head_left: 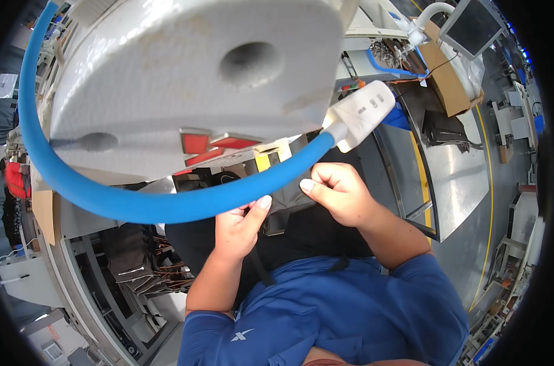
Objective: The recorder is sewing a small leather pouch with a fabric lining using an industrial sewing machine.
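A dark grey piece of fabric (291, 196) lies between my two hands, below the head of a large white machine (167, 79) that looks like an industrial sewing machine. My left hand (237, 230) pinches the fabric's left side, thumb pointing up; the blue flexible lamp neck (167, 207) hides some of its fingers. At the fabric's right edge, my right hand (343, 194) is closed, thumb against curled fingers. The lamp neck bends across in front of the machine to a white lamp head (365, 113), which is lit. A yellow part (272, 155) shows under the machine head; the needle area is hidden.
Left of my left forearm is a pile of dark fabric pieces (130, 256). To the right stands a metal-topped table (463, 183) bearing a dark folded piece (445, 129). Beyond are a cardboard box (443, 76) and a screen (473, 27). A yellow line (488, 244) crosses the grey floor.
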